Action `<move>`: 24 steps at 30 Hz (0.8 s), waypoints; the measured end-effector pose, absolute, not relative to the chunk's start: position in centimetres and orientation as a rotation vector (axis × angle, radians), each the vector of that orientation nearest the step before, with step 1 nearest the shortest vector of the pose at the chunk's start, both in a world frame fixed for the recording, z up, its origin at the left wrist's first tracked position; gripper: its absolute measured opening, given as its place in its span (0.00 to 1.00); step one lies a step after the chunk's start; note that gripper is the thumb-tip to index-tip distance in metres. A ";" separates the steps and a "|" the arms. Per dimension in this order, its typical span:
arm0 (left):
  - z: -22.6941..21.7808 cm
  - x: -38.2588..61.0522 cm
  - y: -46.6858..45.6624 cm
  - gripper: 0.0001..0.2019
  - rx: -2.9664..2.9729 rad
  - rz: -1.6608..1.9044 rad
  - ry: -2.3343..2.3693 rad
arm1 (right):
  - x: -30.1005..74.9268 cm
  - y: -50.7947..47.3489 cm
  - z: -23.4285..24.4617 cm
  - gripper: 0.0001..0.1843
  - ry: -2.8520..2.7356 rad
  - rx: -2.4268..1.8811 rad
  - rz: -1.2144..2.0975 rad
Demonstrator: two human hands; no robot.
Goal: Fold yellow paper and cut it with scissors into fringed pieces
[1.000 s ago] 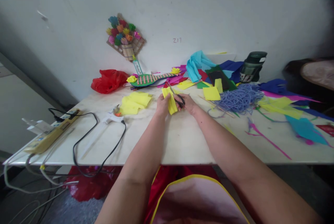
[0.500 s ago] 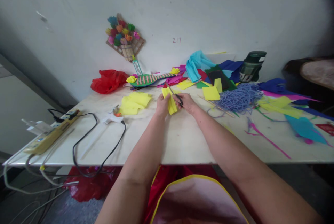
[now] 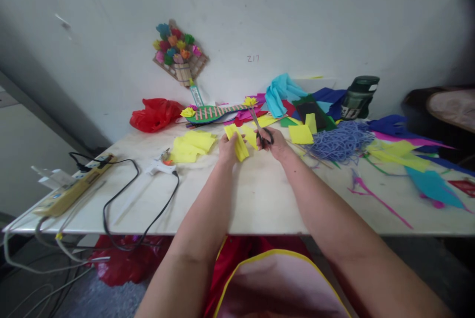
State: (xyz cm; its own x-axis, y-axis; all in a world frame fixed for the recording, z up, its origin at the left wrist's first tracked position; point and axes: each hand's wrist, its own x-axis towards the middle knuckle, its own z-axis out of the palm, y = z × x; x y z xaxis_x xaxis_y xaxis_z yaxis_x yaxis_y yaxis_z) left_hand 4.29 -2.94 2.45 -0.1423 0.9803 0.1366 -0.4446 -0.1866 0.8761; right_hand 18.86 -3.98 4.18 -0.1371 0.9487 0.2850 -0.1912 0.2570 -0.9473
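My left hand (image 3: 225,148) is closed on a folded strip of yellow paper (image 3: 237,143), held just above the white table (image 3: 260,199). My right hand (image 3: 276,145) grips black-handled scissors (image 3: 260,129), whose blades point up and away toward the wall. A second yellow piece (image 3: 250,136) sits between the two hands. The scissors are now a little to the right of the held paper, not touching it.
A pile of yellow sheets (image 3: 192,146), a glue gun (image 3: 159,165) with black cord and a power strip (image 3: 70,187) lie left. Coloured paper scraps, purple cord (image 3: 339,141) and a dark jar (image 3: 358,96) lie right. A red bag (image 3: 154,114) and a paper-flower craft (image 3: 180,56) are at the wall.
The scissors have left the yellow paper and moved right and up. A yellow piece now lies apart between the hands. My left hand shifted slightly left with its strip.
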 end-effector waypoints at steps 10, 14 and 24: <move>1.9 4.0 -2.2 0.17 0.828 1.656 0.890 | 20.4 -2.4 3.3 0.17 -1.721 -1.760 0.087; 2.1 4.1 -2.4 0.17 0.813 1.636 0.902 | 20.3 -2.6 3.2 0.17 -1.862 -2.012 -0.054; 2.1 4.2 -2.4 0.18 0.797 1.654 0.881 | 20.3 -2.4 3.1 0.16 -1.868 -1.934 -0.033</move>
